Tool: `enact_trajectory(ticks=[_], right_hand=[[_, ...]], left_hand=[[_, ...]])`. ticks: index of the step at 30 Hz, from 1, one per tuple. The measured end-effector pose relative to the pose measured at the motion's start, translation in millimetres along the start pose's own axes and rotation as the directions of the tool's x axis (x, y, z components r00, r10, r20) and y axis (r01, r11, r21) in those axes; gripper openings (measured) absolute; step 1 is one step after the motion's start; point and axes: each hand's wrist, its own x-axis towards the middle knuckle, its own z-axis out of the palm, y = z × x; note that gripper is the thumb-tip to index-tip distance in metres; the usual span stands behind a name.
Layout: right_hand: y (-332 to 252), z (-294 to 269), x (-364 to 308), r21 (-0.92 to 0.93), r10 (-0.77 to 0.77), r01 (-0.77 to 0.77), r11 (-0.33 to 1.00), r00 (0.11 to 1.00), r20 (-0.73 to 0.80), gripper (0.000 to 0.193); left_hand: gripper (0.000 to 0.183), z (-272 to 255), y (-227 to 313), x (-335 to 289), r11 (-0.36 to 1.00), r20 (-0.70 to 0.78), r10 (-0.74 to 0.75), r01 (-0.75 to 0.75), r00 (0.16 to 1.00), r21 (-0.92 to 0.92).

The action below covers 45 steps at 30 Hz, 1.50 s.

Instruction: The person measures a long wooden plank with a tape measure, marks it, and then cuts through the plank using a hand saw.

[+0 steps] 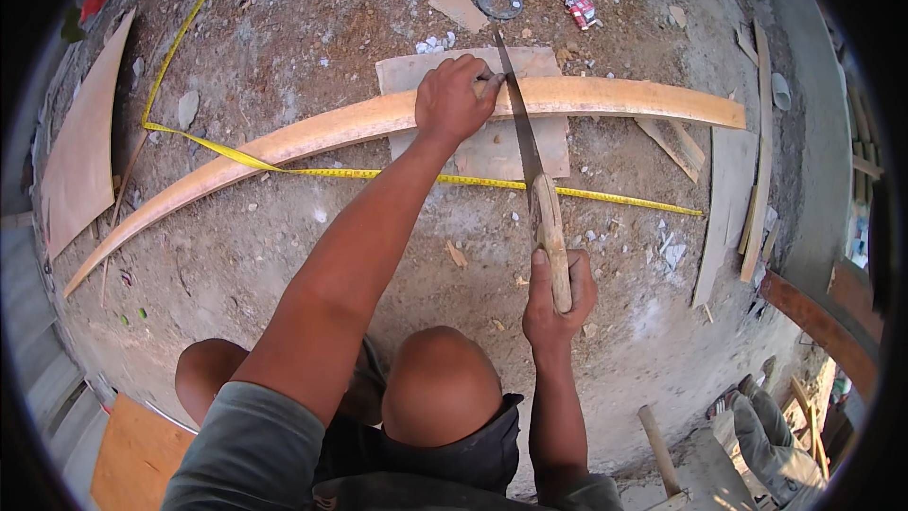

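Observation:
A long wooden board lies across the ground, bowed by the lens. My left hand is closed over its far edge, the thumb close to the saw blade. In my right hand is the wooden handle of a handsaw. The saw's dark, tapering blade crosses the board just right of my left hand, its tip pointing away from me. Whether the teeth have cut into the wood I cannot tell. Beneath the board lies a flat, pale sheet.
A yellow tape measure stretches over the dirt on the near side, bending away at the left. Farther off lie a grey ring and a crumpled red packet. Plywood is at left, wood strips at right. Another person's legs show lower right.

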Motion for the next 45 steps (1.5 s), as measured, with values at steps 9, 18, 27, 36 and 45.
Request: enact_trajectory(ticks=[9, 18, 27, 36, 45], right_hand=[[21.0, 40.0, 55.1, 0.036, -0.167, 0.171, 0.985, 0.982, -0.089, 0.017], [32.9, 6.2, -11.7, -0.049, -0.13, 0.127, 0.991, 0.99, -0.05, 0.02], [39.3, 39.6, 41.4, 0.042, -0.154, 0.158, 0.987, 0.985, -0.078, 0.02], [46.6, 4.9, -21.0, -0.079, -0.099, 0.095, 0.992, 0.994, -0.049, 0.02], [56.6, 38.3, 27.4, -0.007, -0.172, 0.172, 0.985, 0.98, -0.105, 0.019]], left_hand=[[0.021, 5.7, 5.1, 2.3, 0.998, -0.028, 0.057, -0.057, 0.998, -0.005], [0.022, 2.2, -0.4, -1.4, 0.999, -0.018, 0.053, -0.053, 0.998, 0.008], [0.022, 7.9, 1.9, 0.4, 0.999, -0.012, 0.051, -0.051, 0.999, 0.0], [0.023, 4.1, -0.8, 0.1, 0.999, -0.034, 0.042, -0.042, 0.999, 0.004], [0.023, 9.1, 0.5, -0.5, 0.998, -0.039, 0.064, -0.064, 0.997, 0.005]])
